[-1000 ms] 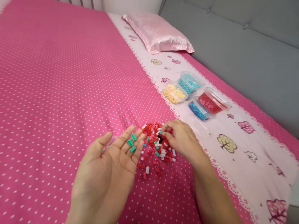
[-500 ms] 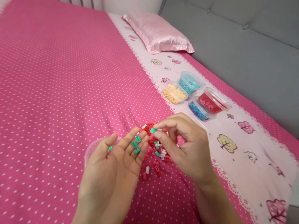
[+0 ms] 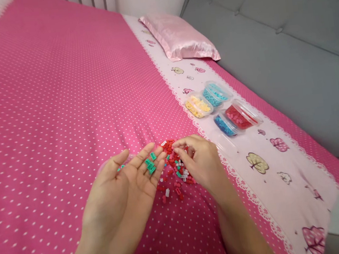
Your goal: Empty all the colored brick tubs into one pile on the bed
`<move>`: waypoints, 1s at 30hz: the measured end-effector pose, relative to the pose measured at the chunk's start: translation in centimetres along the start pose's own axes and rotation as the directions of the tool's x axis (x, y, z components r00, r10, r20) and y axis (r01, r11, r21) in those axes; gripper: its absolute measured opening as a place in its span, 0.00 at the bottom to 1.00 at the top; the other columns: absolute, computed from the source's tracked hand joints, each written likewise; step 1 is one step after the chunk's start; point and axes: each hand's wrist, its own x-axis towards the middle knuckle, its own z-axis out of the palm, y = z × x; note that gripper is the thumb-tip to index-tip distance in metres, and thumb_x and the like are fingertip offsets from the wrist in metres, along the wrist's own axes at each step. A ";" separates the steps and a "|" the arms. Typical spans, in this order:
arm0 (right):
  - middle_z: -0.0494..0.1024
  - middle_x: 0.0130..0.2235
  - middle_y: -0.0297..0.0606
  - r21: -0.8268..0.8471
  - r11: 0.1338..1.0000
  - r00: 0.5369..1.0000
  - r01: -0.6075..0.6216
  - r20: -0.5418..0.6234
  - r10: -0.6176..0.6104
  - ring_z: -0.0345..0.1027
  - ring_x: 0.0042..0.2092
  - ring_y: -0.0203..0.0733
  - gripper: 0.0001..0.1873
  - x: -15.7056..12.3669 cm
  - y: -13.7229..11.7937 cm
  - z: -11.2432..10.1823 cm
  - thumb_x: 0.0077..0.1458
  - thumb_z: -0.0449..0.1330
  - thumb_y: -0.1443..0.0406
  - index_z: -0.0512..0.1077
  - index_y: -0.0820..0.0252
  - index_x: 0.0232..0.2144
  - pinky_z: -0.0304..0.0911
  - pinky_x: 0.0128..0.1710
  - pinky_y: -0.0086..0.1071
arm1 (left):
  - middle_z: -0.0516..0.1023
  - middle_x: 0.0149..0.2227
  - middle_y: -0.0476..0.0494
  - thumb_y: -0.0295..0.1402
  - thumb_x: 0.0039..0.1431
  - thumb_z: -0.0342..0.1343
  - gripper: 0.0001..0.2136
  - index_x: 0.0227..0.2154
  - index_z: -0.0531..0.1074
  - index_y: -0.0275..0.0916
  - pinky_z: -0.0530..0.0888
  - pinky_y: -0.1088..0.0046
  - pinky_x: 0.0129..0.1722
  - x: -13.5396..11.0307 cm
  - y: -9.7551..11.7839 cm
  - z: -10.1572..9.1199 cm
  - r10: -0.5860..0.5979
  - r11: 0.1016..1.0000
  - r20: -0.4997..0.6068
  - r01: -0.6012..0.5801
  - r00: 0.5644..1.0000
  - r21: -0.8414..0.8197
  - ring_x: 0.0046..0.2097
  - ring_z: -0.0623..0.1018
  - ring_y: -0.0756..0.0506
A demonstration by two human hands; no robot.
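Note:
My left hand (image 3: 119, 198) is palm up with its fingers stretched out flat. Several small green toy bricks (image 3: 151, 168) rest on those fingers. Over the pile of small red, pink and white bricks (image 3: 184, 174), my right hand (image 3: 202, 160) has its thumb and forefinger pinched together. What the pinch holds, if anything, I cannot make out. A few green pieces lie among the pile. Behind my left hand a clear plastic container (image 3: 103, 167) is mostly hidden, with some green bricks (image 3: 122, 167) showing past the thumb.
To the right stand clear tubs of yellow bricks (image 3: 198, 105), turquoise bricks (image 3: 214, 93), blue bricks (image 3: 225, 125) and red bricks (image 3: 239, 116). A clear lid or tub (image 3: 226, 145) lies nearer. A pink pillow (image 3: 179, 38) is farther back, beside the grey padded panel (image 3: 286, 56).
The green brick at my right fingertips no longer shows there, and that hand has shifted slightly left and lower. The bricks on my left fingers now sit closer together.

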 end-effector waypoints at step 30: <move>0.73 0.36 0.35 0.069 0.996 0.984 0.053 -0.172 -0.041 0.61 0.26 0.31 0.08 0.0 -0.3 0.0 0.51 0.60 0.68 0.75 0.59 0.35 0.63 0.32 0.31 | 0.72 0.50 0.30 0.28 0.59 0.43 0.16 0.47 0.68 0.29 0.76 0.66 0.46 0.0 -0.2 0.2 0.041 0.999 -0.044 -0.041 0.998 -0.010 0.50 0.75 0.39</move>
